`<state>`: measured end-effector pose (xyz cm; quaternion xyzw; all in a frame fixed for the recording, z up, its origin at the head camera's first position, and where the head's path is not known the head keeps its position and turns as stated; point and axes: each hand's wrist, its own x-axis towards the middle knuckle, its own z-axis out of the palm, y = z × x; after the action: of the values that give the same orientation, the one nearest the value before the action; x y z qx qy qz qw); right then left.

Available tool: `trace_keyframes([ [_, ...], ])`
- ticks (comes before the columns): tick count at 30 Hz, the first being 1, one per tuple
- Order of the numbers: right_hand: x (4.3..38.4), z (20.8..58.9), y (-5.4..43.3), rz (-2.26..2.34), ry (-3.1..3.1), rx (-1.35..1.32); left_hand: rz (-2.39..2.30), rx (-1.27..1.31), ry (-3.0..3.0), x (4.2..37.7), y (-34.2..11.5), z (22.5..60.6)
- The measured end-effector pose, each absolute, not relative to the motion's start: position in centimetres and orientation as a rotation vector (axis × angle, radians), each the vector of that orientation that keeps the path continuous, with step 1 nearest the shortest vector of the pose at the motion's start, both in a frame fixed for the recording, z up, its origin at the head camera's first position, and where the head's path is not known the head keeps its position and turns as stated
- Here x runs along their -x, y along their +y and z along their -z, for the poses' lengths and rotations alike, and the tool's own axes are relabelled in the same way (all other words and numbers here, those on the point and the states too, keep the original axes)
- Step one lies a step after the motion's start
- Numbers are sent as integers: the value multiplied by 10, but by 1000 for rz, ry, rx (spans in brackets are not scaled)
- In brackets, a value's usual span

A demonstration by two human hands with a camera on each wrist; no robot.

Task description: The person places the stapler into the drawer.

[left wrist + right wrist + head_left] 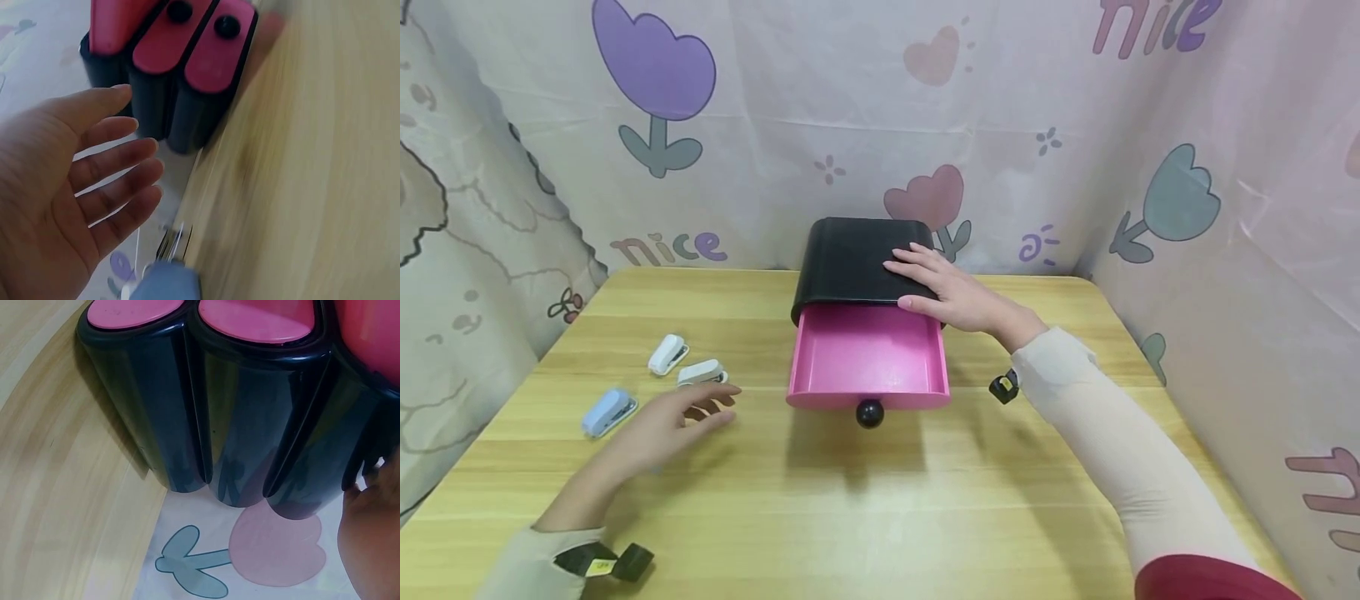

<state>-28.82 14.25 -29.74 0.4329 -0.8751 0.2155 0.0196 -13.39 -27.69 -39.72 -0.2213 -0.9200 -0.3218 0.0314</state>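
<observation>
A black drawer box [857, 258] with pink fronts stands at the back of the table, its tiers visible in both wrist views. Its top pink drawer [871, 350] is pulled out, with a round black knob [870, 413] at the front. My right hand [951, 292] rests on the right side of the box's top, fingers spread. Over the left of the table, my left hand [681, 421] hangs with loosely bent fingers and holds nothing. Nearest to it are a white mini stapler [702, 372] and a light blue mini stapler [610, 412]; another white mini stapler [667, 354] lies farther back.
The wooden table [865, 533] reaches back to a printed curtain [790, 125], which also hangs along both sides. The drawer box stands close to the curtain. Black cameras are strapped to both wrists.
</observation>
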Motion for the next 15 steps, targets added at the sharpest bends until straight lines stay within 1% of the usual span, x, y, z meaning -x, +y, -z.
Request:
trace_keyframes([
  [8, 289, 301, 143, -698, -2702, -1345, 859, 623, -2851, 133, -304, 403],
  [15, 291, 300, 143, -702, -2688, -1348, 875, 632, -2936, 132, -321, 403],
])
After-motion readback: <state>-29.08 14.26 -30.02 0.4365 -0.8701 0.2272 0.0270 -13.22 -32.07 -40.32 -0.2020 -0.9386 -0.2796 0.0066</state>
